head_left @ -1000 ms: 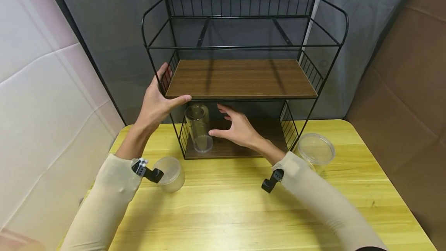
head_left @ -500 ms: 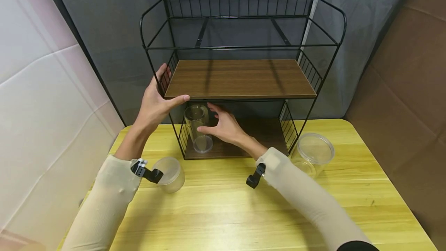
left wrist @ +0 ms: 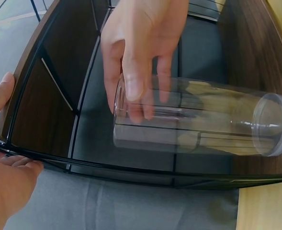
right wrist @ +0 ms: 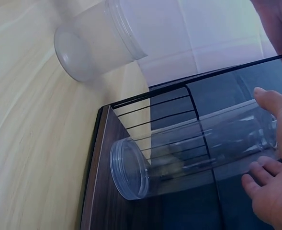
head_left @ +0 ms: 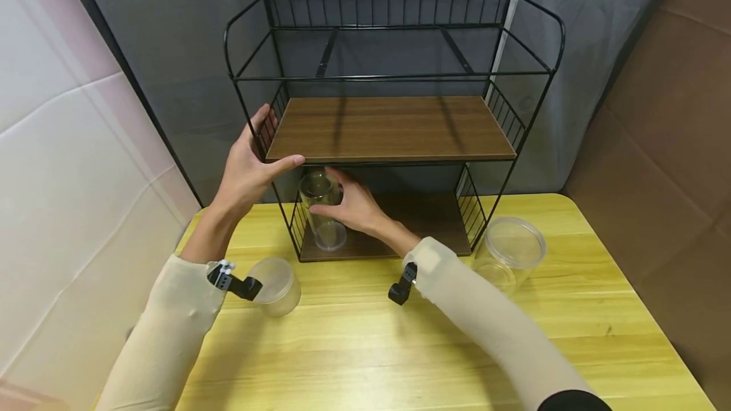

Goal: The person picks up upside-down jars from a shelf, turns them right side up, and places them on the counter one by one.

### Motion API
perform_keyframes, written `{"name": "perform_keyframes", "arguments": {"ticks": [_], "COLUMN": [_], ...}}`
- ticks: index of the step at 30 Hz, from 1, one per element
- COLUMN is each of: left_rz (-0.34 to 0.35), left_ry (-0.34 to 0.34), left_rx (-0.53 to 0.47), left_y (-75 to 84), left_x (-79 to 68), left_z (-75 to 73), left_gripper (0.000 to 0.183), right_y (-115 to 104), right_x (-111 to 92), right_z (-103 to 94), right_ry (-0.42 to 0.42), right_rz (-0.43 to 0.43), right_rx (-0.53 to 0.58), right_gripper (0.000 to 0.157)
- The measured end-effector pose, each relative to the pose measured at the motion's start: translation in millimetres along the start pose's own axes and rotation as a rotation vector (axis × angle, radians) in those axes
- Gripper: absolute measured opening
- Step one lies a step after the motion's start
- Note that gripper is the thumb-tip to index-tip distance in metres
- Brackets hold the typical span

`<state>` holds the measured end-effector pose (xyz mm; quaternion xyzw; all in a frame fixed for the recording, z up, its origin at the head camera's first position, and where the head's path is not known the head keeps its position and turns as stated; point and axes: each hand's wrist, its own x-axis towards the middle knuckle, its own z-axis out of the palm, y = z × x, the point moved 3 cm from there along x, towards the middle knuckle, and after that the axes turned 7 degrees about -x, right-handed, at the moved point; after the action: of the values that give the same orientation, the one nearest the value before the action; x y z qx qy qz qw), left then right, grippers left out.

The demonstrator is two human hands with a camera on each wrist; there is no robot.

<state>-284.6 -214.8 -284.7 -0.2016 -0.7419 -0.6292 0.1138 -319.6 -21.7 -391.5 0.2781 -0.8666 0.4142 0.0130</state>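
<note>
A black wire rack (head_left: 320,162) with brown wood-look shelves stands on the table. My left hand (head_left: 245,170) grips its left side at the middle shelf, thumb along the front edge and fingers round the side wires. On the bottom shelf, at the left, a tall clear plastic jar (head_left: 329,236) stands upright. My right hand (head_left: 356,208) reaches in under the middle shelf to the jar's upper end. In the left wrist view the thumb (left wrist: 133,86) overlaps the jar's near side, and the fingers show through the clear wall. The right wrist view has thumb and fingers on opposite sides of the jar.
A short frosted tub (head_left: 276,287) stands on the yellow wooden table (head_left: 365,347), in front of the rack's left side. Another clear jar (head_left: 511,252) is by the rack's right front corner. Grey cloth (head_left: 171,37) hangs behind; a brown panel (head_left: 662,144) bounds the right.
My right hand has moved left and now surrounds the upper part of the tall jar. My left hand has kept its grip on the rack.
</note>
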Motion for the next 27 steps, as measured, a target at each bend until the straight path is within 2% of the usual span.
{"name": "perform_keyframes", "arguments": {"ticks": [9, 17, 27], "left_rz": [-0.004, -0.023, -0.004], "left_ry": [0.004, 0.004, 0.008], "left_rx": [0.011, 0.036, 0.020], "left_y": [-0.3, -0.9, 2.1], "left_x": [0.4, -0.3, -2.1], "left_z": [0.4, 3.3, 0.8], "left_gripper": [0.102, 0.101, 0.100], "right_y": [-3.9, -2.1, -13.1], "right_x": [0.9, -14.0, -29.8], "right_z": [2.6, -5.3, -17.9], "right_ry": [0.020, 0.036, 0.076], "right_rz": [0.005, 0.016, -0.086], "right_rx": [-0.026, -0.057, -0.110], "right_gripper": [0.089, 0.090, 0.088]}}
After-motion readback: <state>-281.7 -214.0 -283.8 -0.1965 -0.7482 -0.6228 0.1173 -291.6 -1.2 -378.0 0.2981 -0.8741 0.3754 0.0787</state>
